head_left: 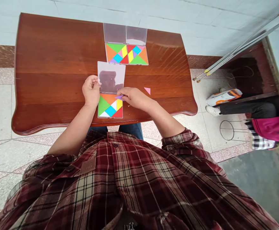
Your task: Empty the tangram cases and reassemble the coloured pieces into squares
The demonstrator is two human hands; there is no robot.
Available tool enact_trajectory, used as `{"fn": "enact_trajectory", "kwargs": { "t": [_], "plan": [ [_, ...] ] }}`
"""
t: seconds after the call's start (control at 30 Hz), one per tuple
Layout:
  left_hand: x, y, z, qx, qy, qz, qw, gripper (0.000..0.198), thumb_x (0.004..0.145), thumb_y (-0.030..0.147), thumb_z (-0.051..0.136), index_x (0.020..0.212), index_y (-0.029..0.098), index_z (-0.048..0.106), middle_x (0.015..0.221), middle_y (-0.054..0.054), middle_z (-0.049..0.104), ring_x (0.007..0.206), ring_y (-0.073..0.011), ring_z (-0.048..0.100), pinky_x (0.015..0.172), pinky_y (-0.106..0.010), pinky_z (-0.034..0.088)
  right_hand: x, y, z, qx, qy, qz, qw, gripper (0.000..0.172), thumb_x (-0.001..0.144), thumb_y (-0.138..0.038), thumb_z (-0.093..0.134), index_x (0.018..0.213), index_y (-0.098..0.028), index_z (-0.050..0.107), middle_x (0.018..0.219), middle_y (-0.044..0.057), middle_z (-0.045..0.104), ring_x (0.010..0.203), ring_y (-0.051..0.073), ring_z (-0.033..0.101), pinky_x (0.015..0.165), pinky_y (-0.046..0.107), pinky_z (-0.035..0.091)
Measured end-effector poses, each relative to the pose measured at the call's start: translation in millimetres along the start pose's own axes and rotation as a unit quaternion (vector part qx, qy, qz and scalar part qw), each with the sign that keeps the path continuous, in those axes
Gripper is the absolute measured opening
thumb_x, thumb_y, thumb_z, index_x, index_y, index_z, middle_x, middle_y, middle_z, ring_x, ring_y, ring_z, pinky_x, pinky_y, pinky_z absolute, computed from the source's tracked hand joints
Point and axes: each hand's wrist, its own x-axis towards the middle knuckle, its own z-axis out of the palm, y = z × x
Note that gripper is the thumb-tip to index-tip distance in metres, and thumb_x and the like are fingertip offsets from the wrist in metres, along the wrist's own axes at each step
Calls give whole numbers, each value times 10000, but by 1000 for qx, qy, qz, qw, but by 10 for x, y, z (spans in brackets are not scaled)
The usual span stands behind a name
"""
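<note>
An open tangram case (110, 111) lies near the table's front edge, its clear lid (111, 78) folded back away from me. Green, orange, yellow, blue and red pieces lie in its tray, with white gaps between some. My right hand (137, 98) pinches a purple piece (119, 96) over the tray's upper right corner. At the lid's left edge is my left hand (91, 91), its fingers curled together against the lid. A pink triangle (147, 91) lies loose on the table, right of my right hand.
Two more open cases, a left one (116, 53) and a right one (138, 54), hold coloured pieces farther back on the wooden table (58, 70). Crutches (216, 65) lean at the right. A seated person's leg (247, 110) and a wire stand (227, 130) are at the far right.
</note>
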Motion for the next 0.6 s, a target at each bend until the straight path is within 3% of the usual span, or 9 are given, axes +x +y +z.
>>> {"fn": "enact_trajectory", "kwargs": {
  "t": [0.3,0.5,0.6],
  "plan": [
    [-7,46,23,7,5,-11,1000,253,800,430,706,896,223,597,840,1,620,753,-120,645,779,-310,593,-14,-211,224,-30,10,95,995,272,883,-177,455,1136,-191,552,810,14,641,729,171,522,720,277,356],
    [-15,79,53,5,6,-16,1000,268,814,450,675,906,217,581,848,-9,591,880,-155,665,868,-349,588,-93,-274,312,-68,36,125,989,272,865,-132,422,1078,-173,587,924,70,681,805,214,578,736,300,387],
    [-14,98,53,12,11,-12,1000,282,806,469,678,887,218,578,839,-10,590,839,-144,661,838,-331,595,-65,-314,317,-103,10,138,985,254,847,-116,445,1041,-162,602,974,99,690,841,234,593,739,311,399]
  ]
}}
